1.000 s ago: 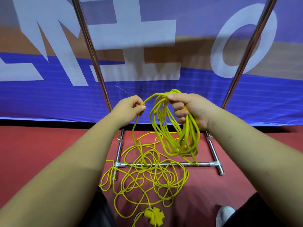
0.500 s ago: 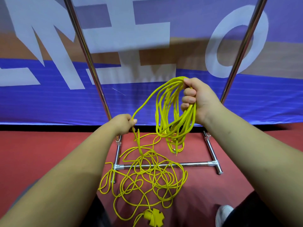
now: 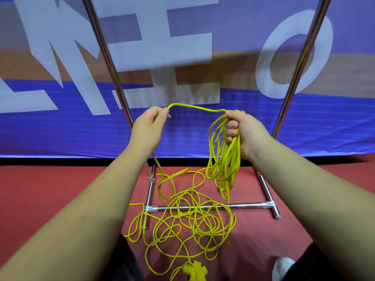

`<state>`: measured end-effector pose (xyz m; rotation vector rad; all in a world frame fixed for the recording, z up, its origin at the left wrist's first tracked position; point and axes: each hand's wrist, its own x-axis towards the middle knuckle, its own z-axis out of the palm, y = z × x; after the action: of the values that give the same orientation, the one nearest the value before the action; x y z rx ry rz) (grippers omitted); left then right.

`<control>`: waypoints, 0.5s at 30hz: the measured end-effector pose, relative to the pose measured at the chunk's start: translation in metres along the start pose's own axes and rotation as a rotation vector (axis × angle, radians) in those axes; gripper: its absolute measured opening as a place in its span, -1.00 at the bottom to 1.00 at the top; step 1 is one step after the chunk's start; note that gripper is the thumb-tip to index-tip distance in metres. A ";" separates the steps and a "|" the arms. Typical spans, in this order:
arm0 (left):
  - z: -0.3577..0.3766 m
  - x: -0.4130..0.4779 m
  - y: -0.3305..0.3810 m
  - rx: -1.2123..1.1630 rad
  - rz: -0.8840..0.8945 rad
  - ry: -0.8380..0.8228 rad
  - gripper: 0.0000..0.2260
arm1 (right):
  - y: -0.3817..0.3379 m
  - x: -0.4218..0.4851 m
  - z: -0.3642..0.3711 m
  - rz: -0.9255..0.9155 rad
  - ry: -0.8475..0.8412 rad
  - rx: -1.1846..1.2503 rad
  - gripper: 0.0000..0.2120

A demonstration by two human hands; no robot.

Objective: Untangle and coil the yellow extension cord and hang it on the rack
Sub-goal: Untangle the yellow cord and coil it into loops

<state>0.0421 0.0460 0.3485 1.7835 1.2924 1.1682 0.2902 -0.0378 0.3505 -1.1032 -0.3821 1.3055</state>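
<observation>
Left hand (image 3: 150,126), at centre frame, pinches a single strand of the yellow extension cord (image 3: 192,220) between thumb and forefinger; the remaining fingers are loosely curled. Right hand (image 3: 243,130), level with it and to its right, has its fingers wrapped fully round a bundle of gathered loops (image 3: 223,159), which hang below the fist. One strand spans the gap between the two hands in a shallow arch. From the left hand, a further strand drops behind the wrist to the floor (image 3: 60,189).

At the bottom edge of the frame, the yellow socket block (image 3: 194,270) of the cord lies on the red floor. A white shoe (image 3: 283,266) shows at lower right.

Above the socket block, the uncoiled length of the cord lies in a loose tangle of overlapping loops. This tangle crosses over the chrome base bar of the rack (image 3: 243,205) and spreads to both sides of it. The lower ends of the hand-held loops hang just above this bar; whether they touch the floor cannot be determined.

Both side feet of the rack rest on the floor. The left upright (image 3: 109,63) and the right upright (image 3: 300,63) rise from them and leave the top of the frame, one outside each hand.

Behind the rack stands a blue banner (image 3: 60,128) with large white lettering, filling the upper half of the frame.
</observation>
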 end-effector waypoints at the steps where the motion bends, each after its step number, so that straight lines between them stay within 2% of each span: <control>1: -0.003 0.000 0.001 0.022 0.008 0.057 -0.70 | -0.001 0.001 -0.002 0.023 0.010 0.033 -0.75; 3: -0.012 0.003 0.004 0.078 0.038 0.147 -0.73 | -0.002 0.003 -0.005 0.044 0.033 0.065 -0.74; 4: -0.016 0.006 0.003 0.179 0.090 0.139 -0.77 | -0.002 0.003 -0.006 0.042 0.045 0.059 -0.74; 6: -0.020 0.008 -0.001 0.371 0.176 0.037 -0.86 | -0.002 0.002 -0.006 0.022 0.066 0.019 -0.74; 10: -0.005 -0.002 -0.005 0.418 0.076 -0.110 -0.83 | -0.001 -0.001 -0.002 -0.042 0.107 -0.045 -0.79; 15: -0.004 -0.008 -0.012 0.590 0.177 -0.222 -0.86 | -0.002 -0.001 -0.005 -0.085 0.159 -0.010 -0.89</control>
<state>0.0330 0.0419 0.3367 2.4124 1.4615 0.6772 0.2947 -0.0408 0.3507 -1.1786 -0.3140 1.1332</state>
